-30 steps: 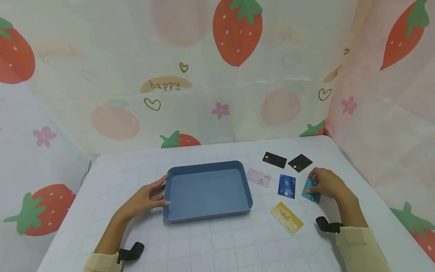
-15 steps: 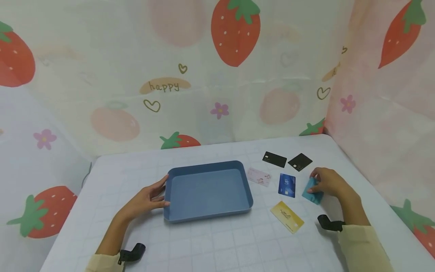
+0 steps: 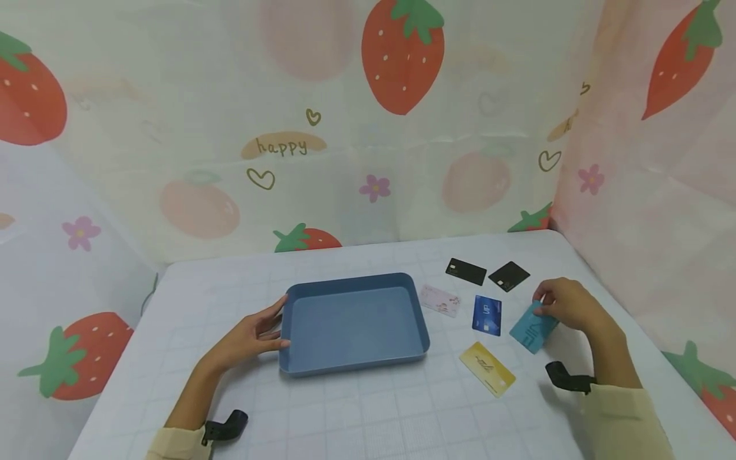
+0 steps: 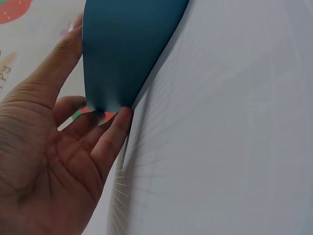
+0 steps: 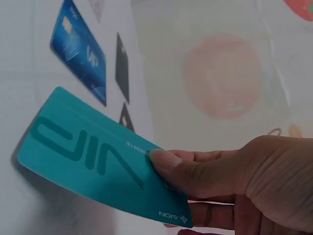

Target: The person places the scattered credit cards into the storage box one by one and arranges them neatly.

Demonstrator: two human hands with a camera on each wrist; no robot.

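My right hand (image 3: 569, 306) pinches a teal card (image 3: 531, 329) by one end, thumb on its printed face. In the right wrist view the teal card (image 5: 93, 152) slants, one end raised in the fingers and its far end low over the table. At the blue tray's left side, my left hand (image 3: 253, 338) has its fingers spread against the wall. The left wrist view shows fingertips touching the outside of the tray (image 4: 127, 54). Nothing lies in the rectangular tray (image 3: 353, 326).
Left of the teal card are a blue VIP card (image 3: 487, 315) and a yellow card (image 3: 487, 368). A pale pink card (image 3: 440, 300) lies beside the tray. Two black cards (image 3: 466, 271) are farther back. A strawberry-print curtain (image 3: 402, 160) stands behind the white table.
The teal card was flat under my right fingers; now it is pinched at one end and tilted up, with the hand slightly farther right. My left hand stays at the tray.
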